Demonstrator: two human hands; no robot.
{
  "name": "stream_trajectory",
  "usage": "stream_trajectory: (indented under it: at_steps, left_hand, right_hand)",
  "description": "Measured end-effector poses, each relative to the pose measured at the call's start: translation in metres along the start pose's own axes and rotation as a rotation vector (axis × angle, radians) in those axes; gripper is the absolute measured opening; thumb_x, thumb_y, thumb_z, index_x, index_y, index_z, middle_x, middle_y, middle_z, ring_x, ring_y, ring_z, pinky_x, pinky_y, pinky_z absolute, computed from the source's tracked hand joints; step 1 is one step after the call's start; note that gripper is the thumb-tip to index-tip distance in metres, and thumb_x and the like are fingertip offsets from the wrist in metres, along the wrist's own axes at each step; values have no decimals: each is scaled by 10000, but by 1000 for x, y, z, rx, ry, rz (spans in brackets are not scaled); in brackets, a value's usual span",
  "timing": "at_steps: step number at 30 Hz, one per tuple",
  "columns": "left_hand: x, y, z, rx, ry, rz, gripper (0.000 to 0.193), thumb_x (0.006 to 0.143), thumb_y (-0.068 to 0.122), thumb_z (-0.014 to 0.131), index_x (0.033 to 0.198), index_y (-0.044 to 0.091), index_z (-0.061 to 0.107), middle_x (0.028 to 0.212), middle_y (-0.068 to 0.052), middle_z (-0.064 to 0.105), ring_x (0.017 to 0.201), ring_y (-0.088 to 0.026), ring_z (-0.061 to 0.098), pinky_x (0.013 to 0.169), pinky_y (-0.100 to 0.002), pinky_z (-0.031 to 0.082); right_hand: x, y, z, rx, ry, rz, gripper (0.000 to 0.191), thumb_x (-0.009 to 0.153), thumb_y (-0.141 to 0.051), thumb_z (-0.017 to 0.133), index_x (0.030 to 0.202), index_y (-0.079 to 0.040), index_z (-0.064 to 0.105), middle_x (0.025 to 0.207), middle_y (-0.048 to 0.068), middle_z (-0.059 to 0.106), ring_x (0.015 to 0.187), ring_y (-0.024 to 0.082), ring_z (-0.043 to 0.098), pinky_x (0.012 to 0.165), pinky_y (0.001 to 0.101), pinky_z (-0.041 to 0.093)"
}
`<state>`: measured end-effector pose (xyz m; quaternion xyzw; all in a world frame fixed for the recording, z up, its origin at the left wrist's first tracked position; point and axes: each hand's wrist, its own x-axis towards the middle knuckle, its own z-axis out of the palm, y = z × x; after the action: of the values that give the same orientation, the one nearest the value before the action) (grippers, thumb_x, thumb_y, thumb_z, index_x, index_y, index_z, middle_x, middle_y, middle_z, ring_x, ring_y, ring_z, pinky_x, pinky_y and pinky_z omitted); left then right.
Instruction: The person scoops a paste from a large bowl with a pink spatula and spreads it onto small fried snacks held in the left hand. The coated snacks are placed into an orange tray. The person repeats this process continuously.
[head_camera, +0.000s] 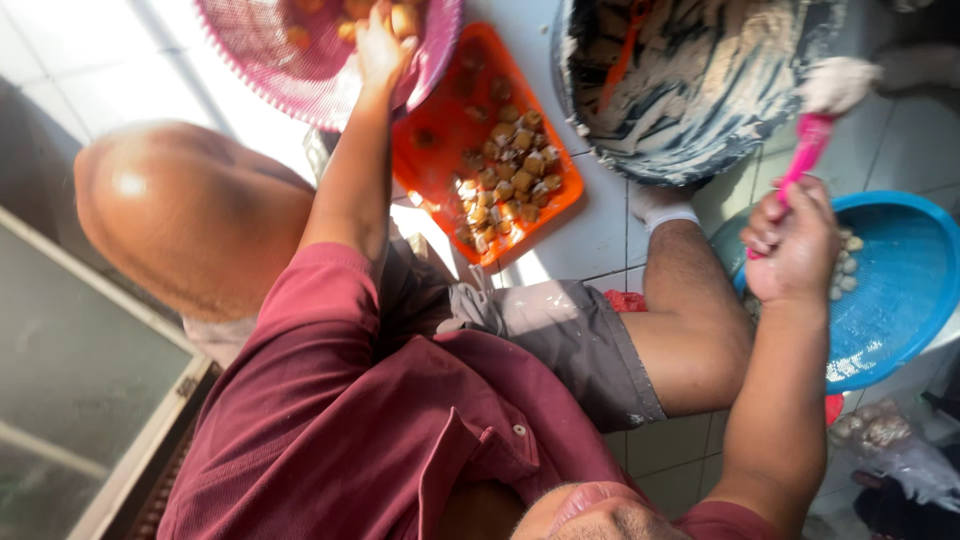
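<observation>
White tiled floor (590, 235) underneath; right hand (795, 245) fisted tight around pink-handled spoon (808, 150), its scoop lumped with pale paste, above blue bowl (900, 290). Left hand (385, 45) reaches into pink basket (270, 70), fingers hidden, grip unclear. Orange tray (450, 120) of browned pieces and smeared basin (700, 80) lie between.

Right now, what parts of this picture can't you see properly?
All in the head view:
- Left hand: fingertips reach into the pink basket, cut off by the top edge, so its hold is unclear.
- Pieces on the orange tray: too small and shadowed to name.
- Big grey bowl: its top is cut off.
- Right hand holds a pink handle; white paste covers the tip.
- Blue bowl: partly hidden behind that hand.
</observation>
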<state>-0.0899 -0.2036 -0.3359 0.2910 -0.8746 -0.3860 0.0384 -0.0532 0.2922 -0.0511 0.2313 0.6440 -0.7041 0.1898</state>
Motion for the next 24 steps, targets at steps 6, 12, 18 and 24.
stream_trajectory:
  at_steps: [6,12,18,24]
  left_hand:
    - [-15,10,-6,39,-108,-120,359,1029,352,747,1282,144,599,1308,-168,580,1188,-388,623,1013,-487,513]
    - [-18,19,-11,162,-226,204,564,766,241,791,1292,115,631,1314,-272,520,1157,-466,554,952,-495,485]
    - [-27,24,-22,307,-363,-36,477,787,268,794,1190,67,636,1168,-249,632,1119,-430,619,982,-475,500]
    - [-35,29,-28,180,-113,92,316,1004,246,679,1211,21,601,1064,-270,668,1022,-449,639,903,-524,499]
  right_hand:
    - [-4,-12,13,27,6,-33,99,1163,-252,527,1134,-157,535,817,-10,464,602,69,348,558,237,302]
    - [-14,-21,25,97,-9,-51,126,1148,-259,544,1097,-145,538,776,-37,407,588,53,309,523,219,261]
    - [-20,-18,30,81,-49,-19,140,1115,-263,536,1104,-126,566,753,-46,391,577,45,292,509,212,251]
    - [-18,-24,29,90,-62,5,174,1109,-269,535,1110,-105,594,702,-71,353,547,33,262,477,206,217]
